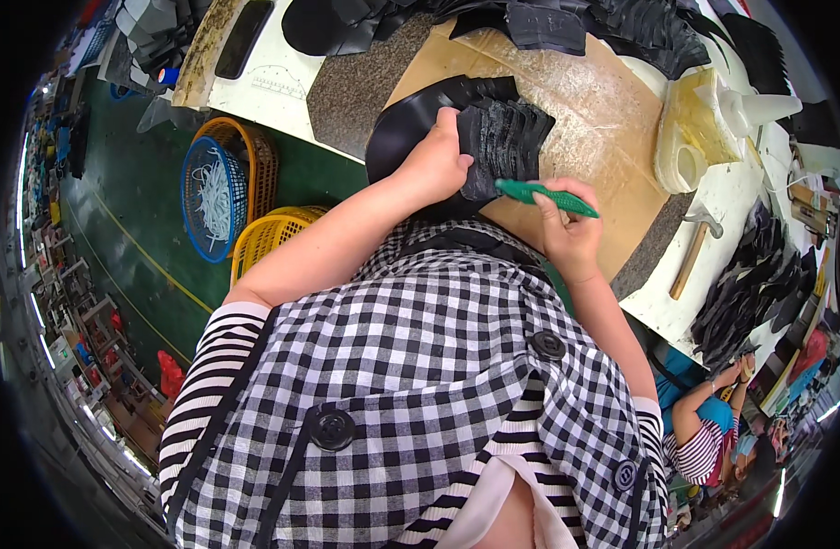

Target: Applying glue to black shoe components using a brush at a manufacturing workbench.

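My left hand [432,163] is closed on the left part of a fanned stack of black leather-like pieces [505,137]; the edges beneath the fingers are hidden. The stack's overlapping right edges look dull and greyish, and its left part is smooth and rounded. In my right hand [571,236] is a slim green ribbed tool [550,196], perhaps a brush, gripped between thumb and fingers. Its paler tip points left, close to the stack's lower right edge. Under the stack lies a brown cardboard sheet [612,128] with whitish dried smears.
A glue-stained yellowish container [673,137] with a white bottle [758,110] stands at right, near a hammer [690,256]. More black pieces [749,274] lie far right and along the back. A phone [244,38] rests far left. Baskets [264,165] sit on the floor; a co-worker [704,430] is lower right.
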`<state>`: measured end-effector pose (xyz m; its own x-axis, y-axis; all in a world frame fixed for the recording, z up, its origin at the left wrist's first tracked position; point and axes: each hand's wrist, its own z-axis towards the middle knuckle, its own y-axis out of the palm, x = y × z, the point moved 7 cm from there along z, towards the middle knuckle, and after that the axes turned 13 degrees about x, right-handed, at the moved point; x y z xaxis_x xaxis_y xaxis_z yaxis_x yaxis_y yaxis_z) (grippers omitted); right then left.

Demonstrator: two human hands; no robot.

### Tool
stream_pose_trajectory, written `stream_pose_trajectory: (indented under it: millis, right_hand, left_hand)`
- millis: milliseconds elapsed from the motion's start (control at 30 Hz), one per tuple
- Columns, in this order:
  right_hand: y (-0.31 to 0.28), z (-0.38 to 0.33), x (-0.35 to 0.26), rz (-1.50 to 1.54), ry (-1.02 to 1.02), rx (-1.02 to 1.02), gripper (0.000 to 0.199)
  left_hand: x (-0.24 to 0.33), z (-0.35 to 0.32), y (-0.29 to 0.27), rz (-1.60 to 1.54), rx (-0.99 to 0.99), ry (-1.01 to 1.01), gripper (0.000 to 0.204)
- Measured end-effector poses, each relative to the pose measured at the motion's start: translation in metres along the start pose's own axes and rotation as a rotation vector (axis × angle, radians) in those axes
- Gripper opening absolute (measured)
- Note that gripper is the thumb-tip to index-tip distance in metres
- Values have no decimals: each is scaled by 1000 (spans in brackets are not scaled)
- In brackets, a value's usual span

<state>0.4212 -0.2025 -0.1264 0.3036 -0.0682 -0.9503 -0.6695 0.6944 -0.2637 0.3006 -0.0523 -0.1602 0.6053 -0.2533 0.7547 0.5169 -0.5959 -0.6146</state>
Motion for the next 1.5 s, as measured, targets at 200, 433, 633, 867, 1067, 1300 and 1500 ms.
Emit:
stream_pose_trajectory:
  millis: [200, 433, 633, 867, 1067, 1300, 1500]
  right_hand:
    - [8, -4, 0, -87, 41, -173, 15]
    - [-5, 14, 9, -143, 233, -64, 20]
    - [-21, 32, 19, -6, 170, 178, 17]
    - [-13, 30, 6, -225, -127, 221, 19]
    - [-18, 24, 27, -99, -9, 234, 20]
    - [-61, -4, 90, 516, 452, 637, 33]
    - [-96, -21, 100, 683, 515, 858, 38]
  left_hand:
    - [-2, 1, 1, 30, -2, 26, 60]
    - [12, 8, -16, 129, -26, 62, 60]
    - [17, 41, -52, 363, 129, 312, 78]
    - [-12, 60, -39, 431, 30, -35, 84]
    - [-9, 46, -26, -48, -135, -135, 52]
    - [31, 27, -27, -301, -271, -34, 55]
    - [88, 57, -128, -292, -315, 199, 60]
